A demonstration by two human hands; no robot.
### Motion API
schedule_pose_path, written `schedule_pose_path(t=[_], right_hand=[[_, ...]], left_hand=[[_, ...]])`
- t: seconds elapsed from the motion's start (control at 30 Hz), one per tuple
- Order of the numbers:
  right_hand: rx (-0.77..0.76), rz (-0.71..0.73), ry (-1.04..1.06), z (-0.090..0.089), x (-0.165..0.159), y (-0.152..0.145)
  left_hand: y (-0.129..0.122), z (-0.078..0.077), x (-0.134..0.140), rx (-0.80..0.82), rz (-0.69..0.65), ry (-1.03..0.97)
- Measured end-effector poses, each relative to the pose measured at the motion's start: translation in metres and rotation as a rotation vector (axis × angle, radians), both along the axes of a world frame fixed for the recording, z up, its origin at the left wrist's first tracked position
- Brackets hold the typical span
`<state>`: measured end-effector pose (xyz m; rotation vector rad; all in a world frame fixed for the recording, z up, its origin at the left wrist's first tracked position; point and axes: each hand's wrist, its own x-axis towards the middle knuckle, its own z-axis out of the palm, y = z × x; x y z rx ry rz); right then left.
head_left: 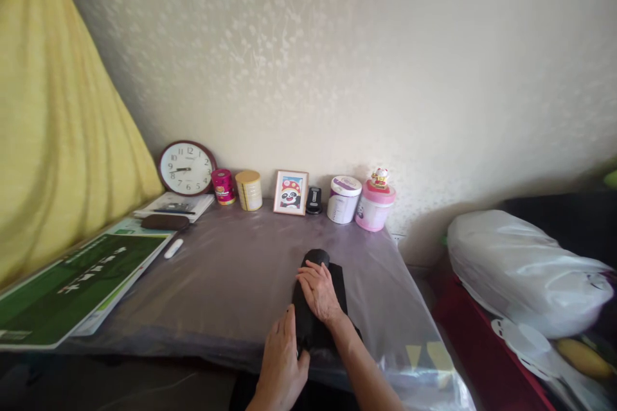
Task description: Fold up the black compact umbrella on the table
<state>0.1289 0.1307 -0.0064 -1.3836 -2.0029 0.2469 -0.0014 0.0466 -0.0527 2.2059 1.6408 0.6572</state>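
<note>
Surface: plastic-covered table [231, 282] against a pale wall.
Left hand [281, 359]: near edge, fingers curled onto the black cloth [318, 327].
Right hand [318, 292]: flat, open, pressing the cloth mid-table.
Back row: clock [186, 168], panda picture [290, 192], pink tub [375, 207].

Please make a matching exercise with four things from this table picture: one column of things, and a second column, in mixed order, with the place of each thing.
Things:
1. wall clock
2. black cloth
3. panda picture frame
4. green poster

Places:
A. under the right hand and left hand, at the near table edge
B. leaning on the wall beside the yellow curtain
C. flat along the table's left side
D. between the cream tin and a small black gadget

Pairs: 1-B, 2-A, 3-D, 4-C
</note>
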Motion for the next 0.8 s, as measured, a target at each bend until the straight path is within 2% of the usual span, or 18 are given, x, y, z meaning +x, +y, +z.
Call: schedule_pose_path(t=[0.1,0.17,0.3,0.37,0.43,0.53,0.6,0.7,0.8], right_hand=[[0.029,-0.085,0.048,-0.007,0.006,0.024],[0.062,-0.221,0.153,-0.014,0.01,0.033],[-0.003,-0.513,0.396,-0.04,0.012,0.022],[-0.05,-0.536,0.355,-0.052,0.012,0.007],[-0.064,-0.499,0.189,-0.058,0.013,-0.008],[-0.094,-0.436,-0.085,-0.053,0.019,-0.021],[-0.133,-0.42,-0.193,-0.044,0.028,-0.025],[-0.174,-0.452,-0.256,-0.028,0.047,-0.032],[-0.224,-0.462,-0.231,-0.012,0.069,-0.048]], left_hand=[[0.0,0.006,0.0,-0.024,0.003,0.013],[0.0,0.006,-0.001,-0.034,0.001,0.012],[0.001,0.001,-0.001,-0.017,0.002,-0.023],[0.001,-0.001,0.0,-0.009,0.02,-0.048],[0.001,0.0,0.0,-0.012,0.033,-0.057],[0.001,0.006,0.0,-0.034,0.033,-0.03],[0.0,0.011,0.0,-0.054,0.027,-0.003],[0.0,0.015,0.0,-0.069,0.023,0.025],[-0.001,0.019,0.0,-0.083,0.022,0.043]])
